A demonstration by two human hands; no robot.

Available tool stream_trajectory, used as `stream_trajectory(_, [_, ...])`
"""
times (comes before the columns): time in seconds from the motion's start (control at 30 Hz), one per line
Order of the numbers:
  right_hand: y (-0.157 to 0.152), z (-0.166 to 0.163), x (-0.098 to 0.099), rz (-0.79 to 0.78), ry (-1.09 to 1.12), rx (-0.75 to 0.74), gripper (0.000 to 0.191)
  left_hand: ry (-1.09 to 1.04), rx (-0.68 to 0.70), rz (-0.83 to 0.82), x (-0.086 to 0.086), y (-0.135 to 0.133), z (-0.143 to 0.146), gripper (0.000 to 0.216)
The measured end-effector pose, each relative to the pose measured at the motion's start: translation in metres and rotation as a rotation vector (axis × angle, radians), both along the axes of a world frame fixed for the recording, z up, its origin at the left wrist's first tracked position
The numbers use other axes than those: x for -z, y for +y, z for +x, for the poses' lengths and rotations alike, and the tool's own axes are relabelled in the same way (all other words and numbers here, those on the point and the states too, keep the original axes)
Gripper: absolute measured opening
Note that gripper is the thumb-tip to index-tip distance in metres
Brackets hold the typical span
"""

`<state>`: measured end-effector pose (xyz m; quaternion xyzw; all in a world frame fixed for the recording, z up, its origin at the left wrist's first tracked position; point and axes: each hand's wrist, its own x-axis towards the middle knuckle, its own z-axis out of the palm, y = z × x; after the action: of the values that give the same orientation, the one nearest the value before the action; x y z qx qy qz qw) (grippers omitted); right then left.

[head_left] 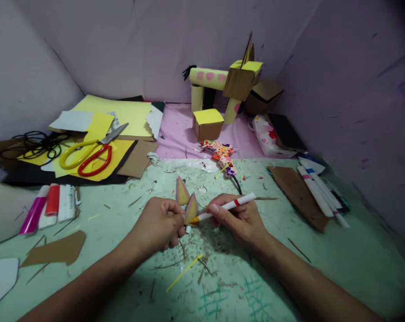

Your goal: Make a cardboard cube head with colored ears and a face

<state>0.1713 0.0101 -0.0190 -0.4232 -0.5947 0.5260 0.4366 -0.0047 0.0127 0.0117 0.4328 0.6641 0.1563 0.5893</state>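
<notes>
My left hand (160,223) is closed in a pinch on two small pointed cardboard pieces (186,202), yellow with pinkish edges, held upright just above the green mat (121,250). My right hand (240,219) grips a white marker (227,207) with a red band and an orange tip. The tip touches the lower edge of the nearer piece. A small white cap (188,229) lies under the pieces.
Yellow-and-red scissors (91,152) lie on yellow paper at back left, beside several markers (49,205). A patterned glue gun (220,156), a cardboard box (207,124) and a cardboard animal model (227,85) stand behind. More markers (318,190) and brown cardboard (298,194) lie right. Scraps litter the mat.
</notes>
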Motion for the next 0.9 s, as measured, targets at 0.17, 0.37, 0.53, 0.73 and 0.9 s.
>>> stream_trajectory(0.17, [0.0008,0.0005,0.0027,0.020,0.014,0.059,0.019,0.007,-0.004,-0.001,-0.0008,0.0002,0.0000,0.020])
stream_trajectory(0.37, [0.0003,-0.0014,-0.0001,0.036,-0.012,0.036,0.019,0.003,-0.003,0.007,-0.0021,-0.0001,0.0005,0.020])
stream_trajectory(0.53, [0.0000,-0.0005,-0.0026,0.028,-0.033,-0.010,0.019,-0.004,0.003,0.005,0.0004,-0.0001,-0.0012,0.018])
stream_trajectory(0.73, [0.0025,0.0013,0.0012,0.043,0.036,0.129,0.019,-0.011,-0.003,0.010,0.0005,-0.0005,-0.0011,0.017])
stream_trajectory(0.9, [0.0007,0.0011,-0.0018,0.004,-0.020,0.013,0.022,-0.005,0.002,0.011,-0.0007,-0.0003,-0.0007,0.016])
